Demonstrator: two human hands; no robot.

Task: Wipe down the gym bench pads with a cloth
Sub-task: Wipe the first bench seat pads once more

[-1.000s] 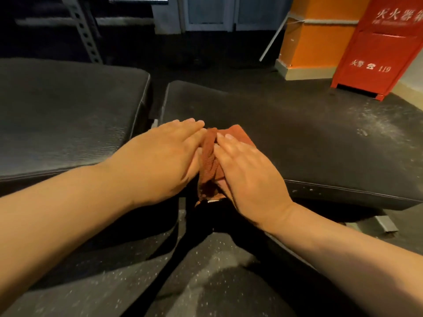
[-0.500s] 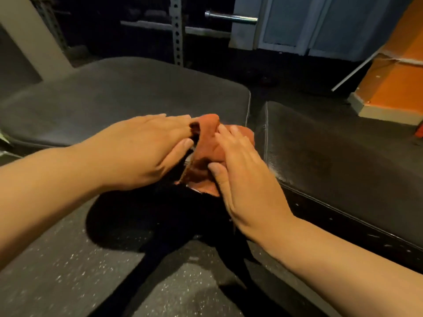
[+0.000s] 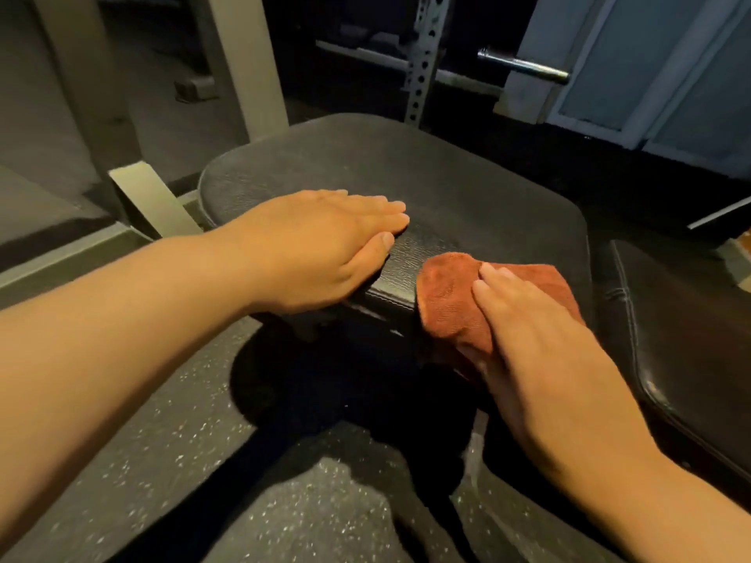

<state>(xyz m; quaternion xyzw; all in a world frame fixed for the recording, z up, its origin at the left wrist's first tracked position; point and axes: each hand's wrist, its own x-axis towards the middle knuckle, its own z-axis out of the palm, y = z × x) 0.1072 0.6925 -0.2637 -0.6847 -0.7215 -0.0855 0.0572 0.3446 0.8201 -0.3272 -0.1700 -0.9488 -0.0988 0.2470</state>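
Observation:
A black bench pad [image 3: 426, 180] fills the middle of the view, and a second black pad [image 3: 682, 339] lies to its right across a narrow gap. An orange-brown cloth [image 3: 447, 302] drapes over the near edge of the middle pad. My right hand [image 3: 540, 351] lies flat on the cloth with straight fingers, pressing it against the pad's top and front edge. My left hand [image 3: 321, 245] rests flat on the same pad, left of the cloth and apart from it, fingers straight.
A perforated steel upright [image 3: 422, 63] and a barbell end [image 3: 524, 69] stand behind the pad. Beige frame posts [image 3: 244, 63] rise at the back left. Speckled rubber floor [image 3: 170, 453] lies below my arms. Blue-grey panels [image 3: 658, 63] stand at the back right.
My hands have parted: the left let go of the cloth and now lies flat on the left pad. The right moved the cloth from the gap onto this pad's near edge. The view swung left.

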